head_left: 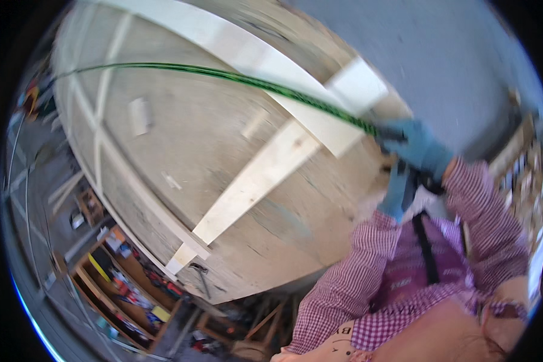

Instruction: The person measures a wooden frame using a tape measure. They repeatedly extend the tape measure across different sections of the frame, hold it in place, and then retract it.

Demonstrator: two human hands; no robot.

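A long green strip with dark marks, apparently the blade of a tape measure (295,95), stretches across the large wooden worktop (187,145) to its far left side. My right hand (425,148), in a blue-grey glove, is closed around the strip's near end, beyond the worktop's right edge. Just below it is my left hand (395,194), gloved alike and close against a dark part; its fingers are blurred and partly hidden. Under the strip lie a long white board (241,51), a short white piece (357,87) and a pale tapering plank (253,187) set at an angle.
Thin battens (136,181) run along the worktop's left side, with small wood offcuts (140,116) on it. A dark clamp (202,279) sits at the lower edge. Below stands a wooden tool box (127,289) full of tools. Stacked timber (519,175) is at the right.
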